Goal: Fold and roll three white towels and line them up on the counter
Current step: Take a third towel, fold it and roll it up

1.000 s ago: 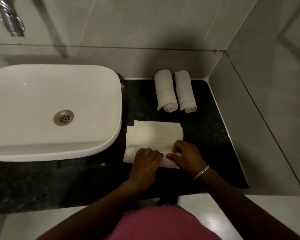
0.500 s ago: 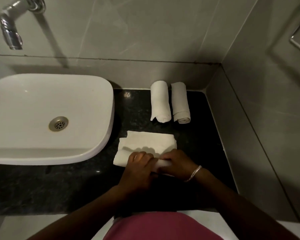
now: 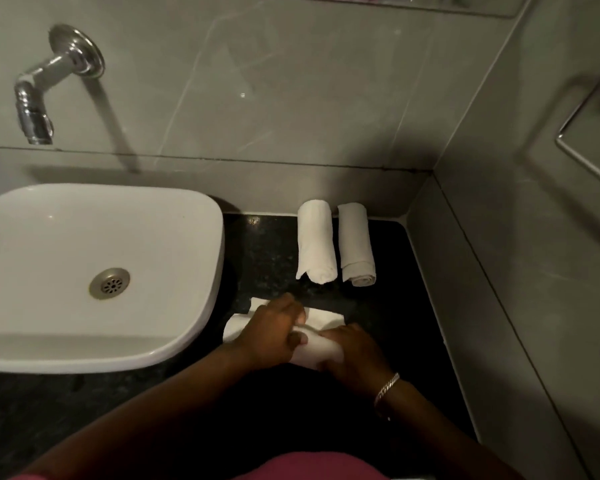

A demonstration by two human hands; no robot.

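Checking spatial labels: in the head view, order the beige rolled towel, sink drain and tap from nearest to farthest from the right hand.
From the right hand:
1. Beige rolled towel, just beyond it by the back wall.
2. Sink drain, left, in the basin.
3. Tap, far left, up the wall.

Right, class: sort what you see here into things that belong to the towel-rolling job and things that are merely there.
Belongs to the job:
half-rolled towel
left hand
right hand
two finished rolls
counter

Merely there:
sink
tap
bracelet
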